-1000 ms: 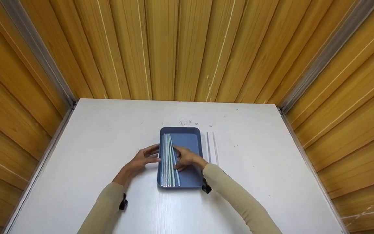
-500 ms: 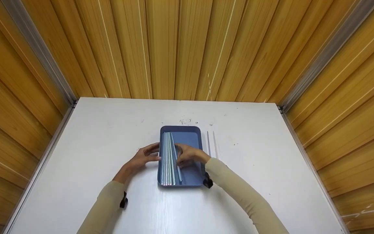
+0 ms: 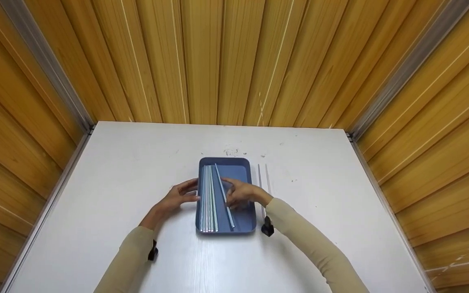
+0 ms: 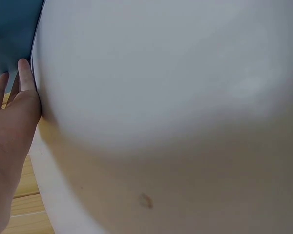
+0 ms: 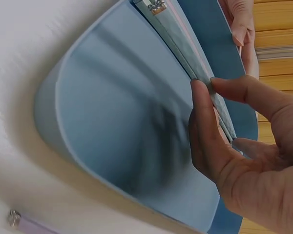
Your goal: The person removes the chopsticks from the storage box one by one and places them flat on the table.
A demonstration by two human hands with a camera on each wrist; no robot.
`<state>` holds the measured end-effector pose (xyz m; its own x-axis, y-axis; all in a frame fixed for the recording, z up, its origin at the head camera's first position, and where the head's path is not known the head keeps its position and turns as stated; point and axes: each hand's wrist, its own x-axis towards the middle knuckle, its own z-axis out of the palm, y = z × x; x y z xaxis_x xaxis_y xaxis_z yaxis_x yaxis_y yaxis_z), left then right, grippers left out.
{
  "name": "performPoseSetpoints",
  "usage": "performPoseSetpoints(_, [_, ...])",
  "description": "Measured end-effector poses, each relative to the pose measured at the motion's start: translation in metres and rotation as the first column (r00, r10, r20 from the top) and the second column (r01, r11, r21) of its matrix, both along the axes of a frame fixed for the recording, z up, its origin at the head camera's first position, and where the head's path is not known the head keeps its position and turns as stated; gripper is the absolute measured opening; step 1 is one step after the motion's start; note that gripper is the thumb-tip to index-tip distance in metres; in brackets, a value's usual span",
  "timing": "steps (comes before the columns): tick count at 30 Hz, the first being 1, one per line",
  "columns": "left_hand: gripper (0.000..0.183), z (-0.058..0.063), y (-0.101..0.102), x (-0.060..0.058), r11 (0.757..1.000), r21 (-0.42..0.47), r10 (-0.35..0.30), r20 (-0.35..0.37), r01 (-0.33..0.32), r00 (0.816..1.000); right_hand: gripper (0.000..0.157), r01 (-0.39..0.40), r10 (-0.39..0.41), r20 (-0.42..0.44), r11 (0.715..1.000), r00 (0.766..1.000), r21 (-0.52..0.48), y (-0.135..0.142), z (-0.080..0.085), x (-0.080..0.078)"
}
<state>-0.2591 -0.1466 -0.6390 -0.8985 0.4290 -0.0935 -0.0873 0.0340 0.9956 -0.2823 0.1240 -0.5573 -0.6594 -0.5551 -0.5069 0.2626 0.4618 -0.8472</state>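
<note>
A blue rectangular tray lies on the table, with several slim pastel sticks lined up lengthwise along its left side. My right hand pinches one thin pale-blue stick between thumb and fingers inside the tray. That stick slants, its near end farther right, apart from the row. A silvery metal piece shows at a stick end in the right wrist view. With fairly straight fingers, my left hand touches the tray's left wall; in the left wrist view a finger presses against its outside.
Two more thin sticks lie on the white table right of the tray: a grey-blue one and a paler one. Small dark marks spot the tabletop behind the tray. Wood-patterned panels enclose the back and sides.
The right hand has moved right within the tray, drawing one stick away from the row and slanting it. The left hand stays at the tray's left wall.
</note>
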Motion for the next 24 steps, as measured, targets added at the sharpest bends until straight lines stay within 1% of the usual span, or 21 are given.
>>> performPoseSetpoints(5, [0.072, 0.0, -0.001, 0.0, 1.0, -0.004, -0.011, -0.01, 0.011, 1.0, 0.098, 0.002, -0.002, -0.016, 1.0, 1.0, -0.01, 0.007, 0.01, 0.0])
performPoseSetpoints(11, [0.073, 0.001, -0.001, -0.001, 1.0, -0.006, 0.003, -0.008, -0.003, 1.0, 0.1, -0.009, 0.009, -0.057, 1.0, 0.998, -0.009, 0.019, 0.02, 0.0])
performPoseSetpoints(18, [0.074, -0.002, -0.001, 0.001, 1.0, -0.004, -0.007, 0.002, 0.007, 1.0, 0.103, -0.012, 0.012, -0.072, 1.0, 0.997, -0.001, 0.036, 0.03, 0.006])
performPoseSetpoints(21, [0.074, -0.002, -0.001, 0.0, 1.0, -0.02, -0.005, -0.001, 0.005, 1.0, 0.101, -0.007, 0.006, -0.082, 1.0, 0.997, -0.01, 0.045, 0.034, 0.006])
performPoseSetpoints(24, [0.074, -0.001, -0.001, -0.001, 1.0, -0.017, 0.0, -0.002, 0.0, 1.0, 0.1, -0.008, 0.006, -0.096, 1.0, 0.995, -0.018, 0.052, 0.038, 0.005])
